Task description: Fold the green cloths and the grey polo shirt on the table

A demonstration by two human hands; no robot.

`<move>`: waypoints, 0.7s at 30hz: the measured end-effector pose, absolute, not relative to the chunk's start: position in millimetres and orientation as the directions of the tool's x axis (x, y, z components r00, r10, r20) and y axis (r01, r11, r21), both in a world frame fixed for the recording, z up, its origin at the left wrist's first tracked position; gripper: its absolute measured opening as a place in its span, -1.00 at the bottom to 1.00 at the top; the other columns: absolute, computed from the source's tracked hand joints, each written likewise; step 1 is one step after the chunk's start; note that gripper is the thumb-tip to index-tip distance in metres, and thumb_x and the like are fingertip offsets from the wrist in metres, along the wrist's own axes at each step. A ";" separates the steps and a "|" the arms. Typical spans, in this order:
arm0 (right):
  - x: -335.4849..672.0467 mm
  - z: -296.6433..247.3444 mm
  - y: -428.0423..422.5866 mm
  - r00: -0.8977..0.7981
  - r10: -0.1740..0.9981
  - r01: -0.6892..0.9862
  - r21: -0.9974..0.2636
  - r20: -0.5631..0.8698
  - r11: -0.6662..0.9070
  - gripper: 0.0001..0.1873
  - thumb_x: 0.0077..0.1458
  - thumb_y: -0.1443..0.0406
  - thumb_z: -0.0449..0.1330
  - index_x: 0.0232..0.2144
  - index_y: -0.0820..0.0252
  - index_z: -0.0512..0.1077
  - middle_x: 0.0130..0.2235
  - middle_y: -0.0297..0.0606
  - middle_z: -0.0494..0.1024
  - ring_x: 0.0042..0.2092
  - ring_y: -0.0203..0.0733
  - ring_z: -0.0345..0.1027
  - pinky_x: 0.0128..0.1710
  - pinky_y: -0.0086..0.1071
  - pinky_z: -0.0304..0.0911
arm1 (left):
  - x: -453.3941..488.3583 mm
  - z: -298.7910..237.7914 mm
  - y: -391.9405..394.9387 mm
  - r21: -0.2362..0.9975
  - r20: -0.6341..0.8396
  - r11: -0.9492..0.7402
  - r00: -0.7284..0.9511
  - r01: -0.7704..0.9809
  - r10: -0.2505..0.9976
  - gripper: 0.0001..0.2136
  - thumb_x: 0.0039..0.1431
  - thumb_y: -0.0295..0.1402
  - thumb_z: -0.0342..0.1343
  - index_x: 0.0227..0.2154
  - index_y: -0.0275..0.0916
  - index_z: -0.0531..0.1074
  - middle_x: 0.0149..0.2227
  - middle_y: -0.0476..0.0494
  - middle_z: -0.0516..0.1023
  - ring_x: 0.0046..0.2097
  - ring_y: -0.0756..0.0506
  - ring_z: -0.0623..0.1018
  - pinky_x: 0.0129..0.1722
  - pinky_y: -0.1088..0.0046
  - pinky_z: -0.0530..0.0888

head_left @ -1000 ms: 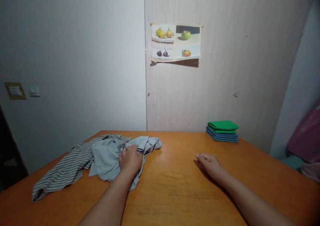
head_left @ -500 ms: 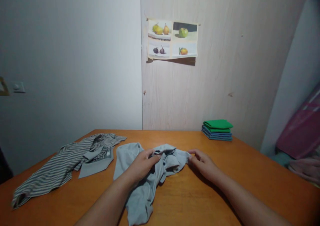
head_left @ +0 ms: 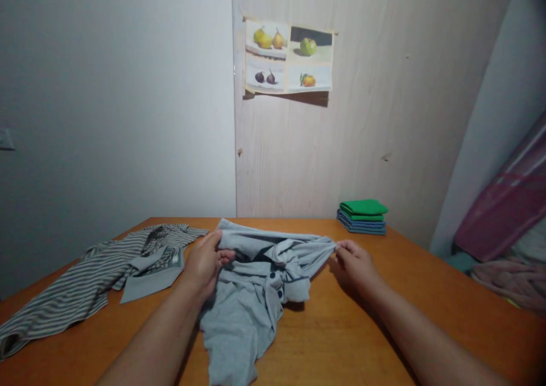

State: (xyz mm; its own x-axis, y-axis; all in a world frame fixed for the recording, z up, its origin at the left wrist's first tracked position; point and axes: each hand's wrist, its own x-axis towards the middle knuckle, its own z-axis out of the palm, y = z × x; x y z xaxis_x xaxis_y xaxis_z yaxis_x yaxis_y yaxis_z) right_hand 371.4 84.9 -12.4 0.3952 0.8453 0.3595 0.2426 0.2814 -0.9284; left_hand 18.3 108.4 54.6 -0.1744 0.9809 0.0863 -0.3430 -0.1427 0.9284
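Note:
A light grey shirt (head_left: 243, 295) with dark buttons hangs bunched between my two hands, its lower part on the table. My left hand (head_left: 207, 264) grips its upper left edge, thumb on top and fingers curled beneath. At the far right corner of the cloth, my right hand (head_left: 356, 264) pinches the gathered fabric. The top edge is drawn nearly straight between the two grips. Folds hide much of the shirt's middle. Left of my left hand lies a striped shirt (head_left: 81, 286) with a grey collar (head_left: 149, 283), spread out on the table.
The orange-brown table (head_left: 324, 340) reaches to the wall. A folded stack of green and blue cloth (head_left: 362, 216) sits at its back right. A fruit picture sheet (head_left: 288, 56) hangs on the wall. Pink fabric (head_left: 507, 278) lies beyond the right edge.
My left hand has moved left and up to the shirt's edge, and the bunched cloth is now stretched out between both hands. My right hand has risen slightly. The view has shifted a little.

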 end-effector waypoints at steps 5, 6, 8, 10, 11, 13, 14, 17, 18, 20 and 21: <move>382.4 -1.5 82.0 0.531 0.779 0.137 -0.941 0.334 0.310 -0.77 -0.06 0.12 0.24 -0.45 0.17 0.43 -0.50 -0.33 0.47 -0.52 -0.30 0.23 -0.53 -0.45 0.11 | 6.7 55.7 118.7 0.886 0.073 -0.181 -0.258 -0.427 0.963 -0.94 0.24 -0.39 0.08 -0.29 -0.26 0.40 -0.38 -0.07 0.55 -0.46 0.03 0.59 -0.48 0.58 0.49; 384.1 -1.7 82.3 0.545 0.767 0.143 -0.939 0.338 0.312 -0.78 -0.07 0.13 0.24 -0.45 0.18 0.44 -0.49 -0.32 0.48 -0.51 -0.30 0.24 -0.52 -0.45 0.12 | 7.0 53.9 119.0 0.890 0.084 -0.179 -0.235 -0.420 0.968 -0.95 0.23 -0.40 0.09 -0.30 -0.27 0.41 -0.35 -0.09 0.55 -0.40 0.02 0.60 -0.39 0.55 0.53; 388.8 -4.1 84.1 0.586 0.743 0.155 -0.944 0.324 0.290 -0.80 -0.09 0.16 0.24 -0.44 0.18 0.44 -0.50 -0.33 0.47 -0.50 -0.28 0.25 -0.52 -0.44 0.12 | 9.4 49.5 118.6 0.903 0.101 -0.173 -0.197 -0.393 0.975 -0.92 0.19 -0.40 0.16 -0.26 -0.27 0.44 -0.27 -0.10 0.56 -0.31 0.03 0.60 -0.24 0.52 0.55; 394.0 -7.3 86.9 0.649 0.695 0.177 -0.950 0.310 0.258 -0.79 -0.12 0.19 0.24 -0.40 0.17 0.44 -0.48 -0.33 0.47 -0.48 -0.26 0.26 -0.50 -0.42 0.14 | 12.9 45.3 116.8 0.933 0.140 -0.205 -0.224 -0.296 0.964 -0.76 0.10 -0.35 0.28 -0.16 -0.23 0.46 -0.17 -0.11 0.56 -0.23 0.01 0.59 -0.19 0.51 0.53; 395.8 -8.6 87.9 0.680 0.660 0.200 -0.947 0.319 0.251 -0.78 -0.14 0.20 0.24 -0.38 0.16 0.44 -0.45 -0.33 0.48 -0.46 -0.25 0.28 -0.48 -0.42 0.16 | 14.8 43.9 115.4 0.948 0.180 -0.235 -0.245 -0.217 0.953 -0.68 0.06 -0.30 0.33 -0.12 -0.22 0.47 -0.13 -0.12 0.56 -0.21 -0.01 0.58 -0.19 0.51 0.52; 395.4 -10.0 88.0 0.700 0.613 0.254 -0.930 0.367 0.266 -0.75 -0.15 0.21 0.27 -0.35 0.15 0.45 -0.40 -0.32 0.49 -0.40 -0.23 0.32 -0.42 -0.41 0.19 | 18.8 43.4 110.7 0.951 0.298 -0.308 -0.217 -0.012 0.930 -0.66 0.04 -0.20 0.33 -0.14 -0.21 0.49 -0.15 -0.12 0.56 -0.21 -0.05 0.56 -0.24 0.51 0.48; 392.4 -10.2 86.7 0.678 0.625 0.258 -0.921 0.387 0.291 -0.75 -0.14 0.21 0.27 -0.34 0.15 0.45 -0.39 -0.33 0.49 -0.39 -0.23 0.32 -0.41 -0.41 0.20 | 21.2 44.4 107.2 0.935 0.355 -0.346 -0.156 0.084 0.922 -0.71 0.07 -0.16 0.30 -0.23 -0.22 0.51 -0.23 -0.11 0.56 -0.24 -0.05 0.54 -0.27 0.51 0.46; 373.7 -10.3 77.2 0.484 0.801 0.086 -0.930 0.353 0.358 -0.73 -0.02 0.17 0.25 -0.24 0.14 0.45 -0.47 -0.38 0.43 -0.47 -0.25 0.27 -0.48 -0.42 0.15 | 30.7 50.1 91.6 0.861 0.413 -0.441 0.158 0.253 0.897 -0.70 0.19 -0.10 0.17 -0.48 -0.23 0.47 -0.46 -0.04 0.47 -0.37 -0.03 0.43 -0.37 0.51 0.35; 366.2 -10.0 72.9 0.379 0.865 0.007 -0.936 0.328 0.351 -0.71 0.03 0.17 0.22 -0.18 0.13 0.45 -0.49 -0.40 0.43 -0.50 -0.25 0.26 -0.50 -0.42 0.15 | 34.4 52.0 84.9 0.840 0.387 -0.461 0.280 0.287 0.879 -0.67 0.21 -0.08 0.14 -0.51 -0.23 0.45 -0.48 -0.03 0.44 -0.40 -0.03 0.40 -0.39 0.51 0.32; 353.4 -8.5 64.6 0.140 0.942 -0.029 -0.950 0.304 0.311 -0.67 0.05 0.22 0.22 -0.10 0.12 0.46 -0.44 -0.36 0.49 -0.46 -0.23 0.32 -0.45 -0.40 0.21 | 41.6 54.4 70.8 0.807 0.265 -0.479 0.512 0.346 0.817 -0.66 0.23 -0.05 0.11 -0.47 -0.22 0.46 -0.48 -0.02 0.44 -0.40 -0.03 0.39 -0.42 0.49 0.28; 349.0 -7.3 61.1 0.037 0.951 0.007 -0.952 0.307 0.307 -0.66 0.02 0.26 0.25 -0.10 0.13 0.49 -0.39 -0.33 0.53 -0.40 -0.20 0.37 -0.38 -0.39 0.26 | 44.8 54.6 64.1 0.788 0.188 -0.486 0.604 0.378 0.775 -0.68 0.22 -0.05 0.12 -0.42 -0.22 0.48 -0.45 -0.03 0.46 -0.38 -0.04 0.40 -0.41 0.49 0.28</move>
State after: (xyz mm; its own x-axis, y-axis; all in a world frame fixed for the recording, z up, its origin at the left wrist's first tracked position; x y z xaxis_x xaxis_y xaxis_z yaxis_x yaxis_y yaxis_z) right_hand 349.0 61.1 -7.3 0.0368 0.9511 0.3066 0.0072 0.3065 -0.9518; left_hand 44.8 64.1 54.6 0.6039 0.7746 0.1880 0.3775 -0.4857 0.7884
